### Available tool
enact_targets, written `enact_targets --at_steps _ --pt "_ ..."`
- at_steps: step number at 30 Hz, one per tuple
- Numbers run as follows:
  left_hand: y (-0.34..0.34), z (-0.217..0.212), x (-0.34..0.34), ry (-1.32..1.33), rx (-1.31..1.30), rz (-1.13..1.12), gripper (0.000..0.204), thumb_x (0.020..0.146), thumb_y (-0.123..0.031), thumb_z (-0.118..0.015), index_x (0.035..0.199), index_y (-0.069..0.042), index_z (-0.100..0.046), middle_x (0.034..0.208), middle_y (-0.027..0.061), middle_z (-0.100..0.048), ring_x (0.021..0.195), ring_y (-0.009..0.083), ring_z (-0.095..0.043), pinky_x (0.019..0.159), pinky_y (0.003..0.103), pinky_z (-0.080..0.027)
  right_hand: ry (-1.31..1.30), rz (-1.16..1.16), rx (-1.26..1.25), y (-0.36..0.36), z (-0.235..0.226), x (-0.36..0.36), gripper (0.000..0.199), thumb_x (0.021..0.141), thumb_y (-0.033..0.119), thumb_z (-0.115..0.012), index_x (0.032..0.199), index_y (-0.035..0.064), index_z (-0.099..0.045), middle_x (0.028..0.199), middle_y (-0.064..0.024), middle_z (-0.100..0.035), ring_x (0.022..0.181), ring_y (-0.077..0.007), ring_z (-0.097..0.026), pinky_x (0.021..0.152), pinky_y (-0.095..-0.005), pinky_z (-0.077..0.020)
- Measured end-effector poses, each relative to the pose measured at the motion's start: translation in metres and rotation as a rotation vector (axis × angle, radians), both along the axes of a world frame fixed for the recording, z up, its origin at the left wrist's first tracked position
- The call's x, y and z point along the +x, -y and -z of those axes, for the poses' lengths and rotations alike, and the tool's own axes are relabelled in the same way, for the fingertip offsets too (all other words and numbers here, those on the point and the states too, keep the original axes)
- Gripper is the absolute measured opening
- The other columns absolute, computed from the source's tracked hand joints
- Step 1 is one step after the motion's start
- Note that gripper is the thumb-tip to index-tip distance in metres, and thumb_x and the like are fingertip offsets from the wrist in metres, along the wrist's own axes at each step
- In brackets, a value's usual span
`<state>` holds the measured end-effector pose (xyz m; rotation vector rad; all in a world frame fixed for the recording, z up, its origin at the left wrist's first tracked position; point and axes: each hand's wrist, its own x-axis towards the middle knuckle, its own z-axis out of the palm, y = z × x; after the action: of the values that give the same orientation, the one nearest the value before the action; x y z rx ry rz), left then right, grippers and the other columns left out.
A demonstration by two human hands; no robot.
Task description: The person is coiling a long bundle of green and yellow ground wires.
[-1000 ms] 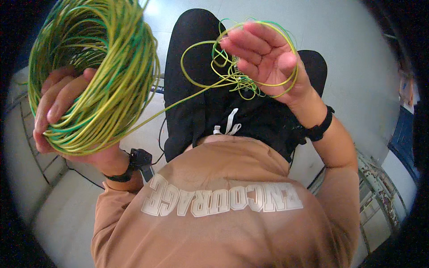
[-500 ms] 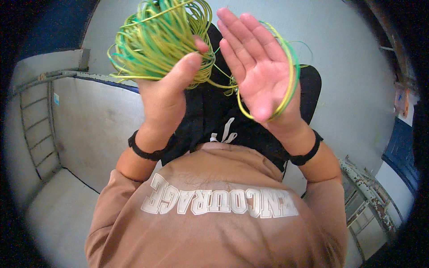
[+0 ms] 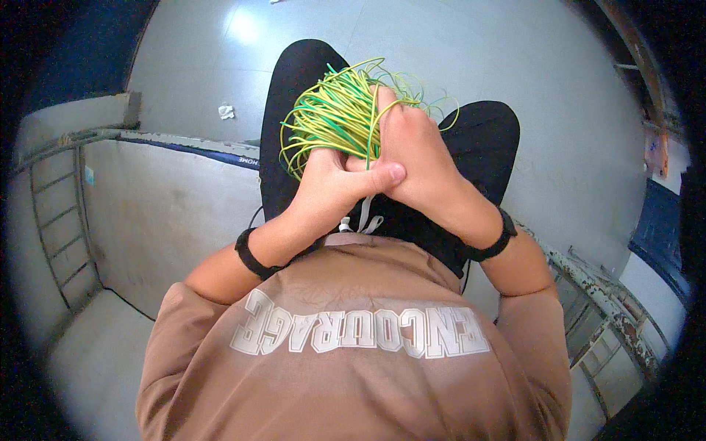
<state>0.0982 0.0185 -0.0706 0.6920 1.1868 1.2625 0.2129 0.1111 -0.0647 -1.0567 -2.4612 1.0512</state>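
Observation:
A thick bundle of yellow-green wire (image 3: 334, 117) is bunched between my two hands, above my lap. My left hand (image 3: 323, 180) is closed around its near end, the thumb stretched across toward the other hand. Pressed up against it, my right hand (image 3: 423, 151) is closed at the bundle's right side, its curled fingers mostly hidden. One strand runs over the right hand's knuckles, and another hangs down between the hands. Loose loops stick out past the far side of the bundle.
I sit with black trousers (image 3: 290, 81) and knees apart. Metal frames with chipped paint (image 3: 610, 309) stand on the right, and a rail with a ladder (image 3: 59, 228) is on the left. Scraps of white paper (image 3: 226, 111) lie on the grey floor (image 3: 191, 66).
The wire bundle has come down and nearer my lap. My right hand, formerly spread open with a loop round it, has moved left and closed against the bundle beside my left hand.

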Motion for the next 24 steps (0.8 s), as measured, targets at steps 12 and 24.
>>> enact_targets --at_steps 12,24 --pt "-0.019 -0.005 -0.053 0.119 -0.137 -0.051 0.040 0.098 -0.027 -0.054 0.063 -0.010 -0.047 0.059 -0.0013 -0.047 0.050 0.0093 -0.042 0.049 0.025 -0.037 -0.073 -0.005 -0.034 -0.025 -0.013 0.042 0.046 0.062 0.018 -0.072 0.100 -0.0042 -0.058 0.084 -0.0245 -0.065 0.081 -0.0400 -0.066 0.074 -0.0436 -0.0537" --pt "-0.038 -0.010 -0.091 -0.915 0.479 -0.340 0.023 0.094 -0.012 -0.055 0.111 0.003 -0.060 0.104 0.0117 -0.062 0.099 0.0210 -0.060 0.088 0.031 -0.047 -0.410 0.459 -0.300 -0.024 -0.046 0.094 0.041 0.072 0.006 -0.073 0.109 -0.0049 -0.059 0.098 -0.0103 -0.070 0.088 -0.0143 -0.066 0.083 -0.0297 -0.0519"
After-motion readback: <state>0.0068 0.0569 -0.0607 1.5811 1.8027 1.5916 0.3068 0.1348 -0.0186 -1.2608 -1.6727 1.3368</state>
